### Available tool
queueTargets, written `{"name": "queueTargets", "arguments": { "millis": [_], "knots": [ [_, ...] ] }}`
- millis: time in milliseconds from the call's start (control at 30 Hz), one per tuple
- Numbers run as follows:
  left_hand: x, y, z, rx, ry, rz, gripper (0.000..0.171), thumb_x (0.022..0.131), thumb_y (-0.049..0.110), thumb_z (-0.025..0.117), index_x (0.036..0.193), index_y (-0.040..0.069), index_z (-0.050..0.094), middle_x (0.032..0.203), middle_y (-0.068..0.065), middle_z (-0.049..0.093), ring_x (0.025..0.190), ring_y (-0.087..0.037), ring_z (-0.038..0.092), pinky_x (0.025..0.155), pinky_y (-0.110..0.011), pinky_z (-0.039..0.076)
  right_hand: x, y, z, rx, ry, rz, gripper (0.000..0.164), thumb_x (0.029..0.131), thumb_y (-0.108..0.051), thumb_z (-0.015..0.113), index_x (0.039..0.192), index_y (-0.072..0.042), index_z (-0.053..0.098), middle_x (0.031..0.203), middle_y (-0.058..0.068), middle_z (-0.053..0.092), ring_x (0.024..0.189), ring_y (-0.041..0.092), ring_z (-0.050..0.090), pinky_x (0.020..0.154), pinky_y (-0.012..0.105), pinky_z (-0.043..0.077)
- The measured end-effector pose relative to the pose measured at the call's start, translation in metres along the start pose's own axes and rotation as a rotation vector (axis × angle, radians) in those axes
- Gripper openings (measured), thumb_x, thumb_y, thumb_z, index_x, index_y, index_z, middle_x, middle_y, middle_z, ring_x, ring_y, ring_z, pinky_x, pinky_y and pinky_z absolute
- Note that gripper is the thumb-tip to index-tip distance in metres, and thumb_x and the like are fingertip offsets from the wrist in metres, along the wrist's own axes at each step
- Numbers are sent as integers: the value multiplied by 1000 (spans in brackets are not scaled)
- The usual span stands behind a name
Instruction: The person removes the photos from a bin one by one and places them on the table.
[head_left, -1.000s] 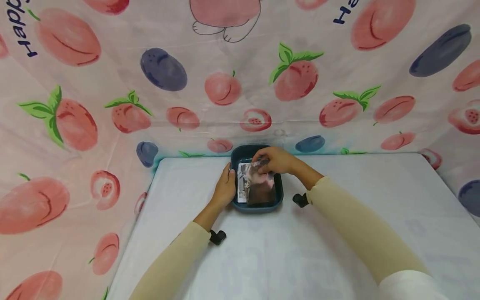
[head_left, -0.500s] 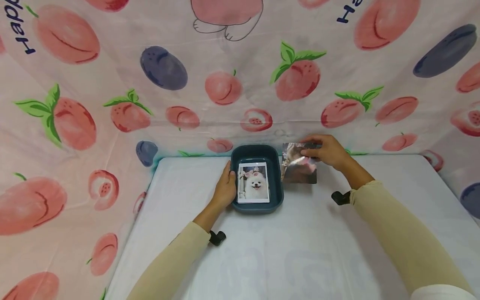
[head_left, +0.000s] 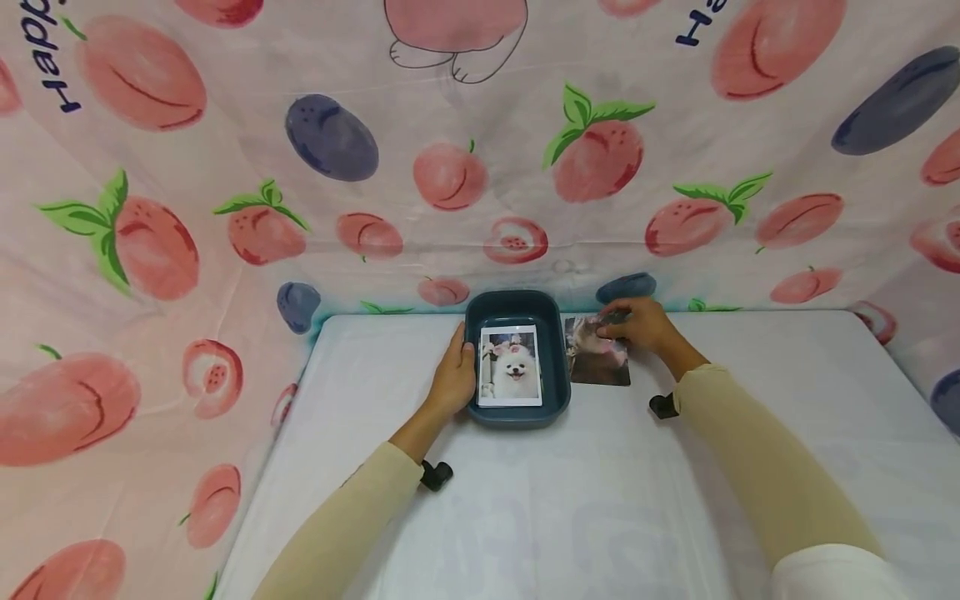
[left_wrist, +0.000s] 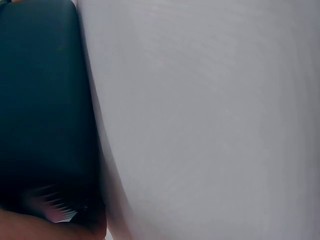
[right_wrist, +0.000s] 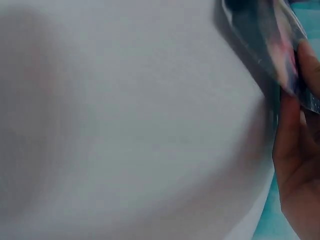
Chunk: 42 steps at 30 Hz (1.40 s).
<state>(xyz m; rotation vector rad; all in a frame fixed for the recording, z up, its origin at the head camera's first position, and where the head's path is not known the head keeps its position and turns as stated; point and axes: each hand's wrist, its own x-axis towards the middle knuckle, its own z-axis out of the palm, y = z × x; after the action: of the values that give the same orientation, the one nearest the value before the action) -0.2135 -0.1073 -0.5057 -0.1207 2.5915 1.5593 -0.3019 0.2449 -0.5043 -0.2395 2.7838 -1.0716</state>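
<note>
In the head view, a dark blue-green rectangular tray stands near the table's back edge. A white-bordered photo of a white fluffy dog lies inside it. My left hand holds the tray's left side, thumb at the rim. The tray's wall fills the left of the left wrist view. To the right of the tray, my right hand pinches a glossy photo by its upper right part. In the right wrist view, thumb and fingers hold the photo's edge; its picture is blurred there.
A white cloth covers the table. Just behind the tray rises a pink curtain printed with fruit. Black wrist-camera mounts sit on both forearms, close to the tabletop.
My right hand has lifted the glossy photo out of the tray, moved it right, then lowered it beside the tray. The dog photo is now uncovered. My left hand has stayed at the tray.
</note>
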Motion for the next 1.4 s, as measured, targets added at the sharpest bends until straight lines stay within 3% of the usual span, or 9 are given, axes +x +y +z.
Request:
{"name": "queueTargets", "arguments": {
  "millis": [67, 267, 500, 767, 967, 1100, 1233, 1300, 1400],
  "knots": [
    [0, 0, 0, 2, 1, 3, 55, 113, 27, 31, 165, 18, 18, 170, -9, 25, 157, -32, 21, 128, -53, 17, 2, 2, 5, -38, 15, -14, 38, 87, -29, 83, 118, -9, 74, 121, 21, 68, 100, 33, 61, 83, 44, 50],
    [0, 0, 0, 10, 2, -4, 55, 113, 29, 31, 165, 19, 18, 170, -8, 25, 157, -31, 22, 128, -52, 18, 6, 4, 13, -106, 49, -46, 37, 86, -25, 84, 117, -9, 75, 118, 21, 71, 96, 33, 61, 86, 50, 49],
    [2, -2, 1, 16, -6, 1, 55, 113, 30, 31, 166, 19, 16, 171, -6, 23, 158, -29, 20, 128, -52, 18, 4, 3, 12, -172, 50, -62, 38, 86, -25, 84, 117, -7, 75, 122, 24, 65, 110, 38, 57, 97, 57, 46],
    [2, -2, 1, 22, -6, 6, 55, 113, 30, 30, 166, 18, 16, 171, -6, 22, 158, -28, 20, 128, -51, 17, 7, 1, 13, -223, 52, -47, 42, 84, -30, 85, 117, -5, 74, 120, 26, 57, 107, 40, 54, 94, 59, 47],
    [2, -1, 0, 27, -7, 22, 55, 113, 28, 30, 165, 16, 17, 171, -7, 23, 158, -28, 20, 128, -49, 17, 7, -5, 10, -236, 77, -115, 40, 85, -25, 84, 117, -4, 73, 116, 25, 60, 106, 40, 55, 92, 58, 47],
    [2, 0, 0, 26, -11, 23, 55, 114, 29, 30, 165, 16, 16, 171, -7, 22, 158, -28, 19, 128, -49, 17, 9, -26, 5, -208, 121, -202, 35, 88, -20, 82, 117, -2, 73, 109, 22, 63, 98, 36, 58, 86, 53, 48],
    [2, -1, 0, 28, -13, 20, 55, 114, 29, 29, 165, 16, 16, 171, -6, 21, 158, -28, 19, 128, -49, 17, 11, -66, 1, -152, 125, -234, 36, 91, -27, 79, 119, -5, 73, 105, 18, 65, 94, 33, 61, 84, 49, 51],
    [2, -1, 0, 33, -11, 24, 55, 114, 29, 29, 165, 16, 16, 171, -6, 22, 158, -28, 19, 128, -48, 17, 13, -89, 1, -106, 75, -235, 40, 92, -33, 78, 121, -6, 73, 106, 16, 66, 96, 32, 62, 87, 49, 53],
    [2, -2, 0, 33, -11, 33, 55, 114, 28, 29, 165, 16, 16, 171, -7, 22, 158, -28, 19, 128, -48, 17, 20, -119, 5, -50, -67, -245, 45, 92, -37, 77, 126, -8, 71, 114, 14, 68, 106, 32, 64, 96, 50, 54]
  ]
}}
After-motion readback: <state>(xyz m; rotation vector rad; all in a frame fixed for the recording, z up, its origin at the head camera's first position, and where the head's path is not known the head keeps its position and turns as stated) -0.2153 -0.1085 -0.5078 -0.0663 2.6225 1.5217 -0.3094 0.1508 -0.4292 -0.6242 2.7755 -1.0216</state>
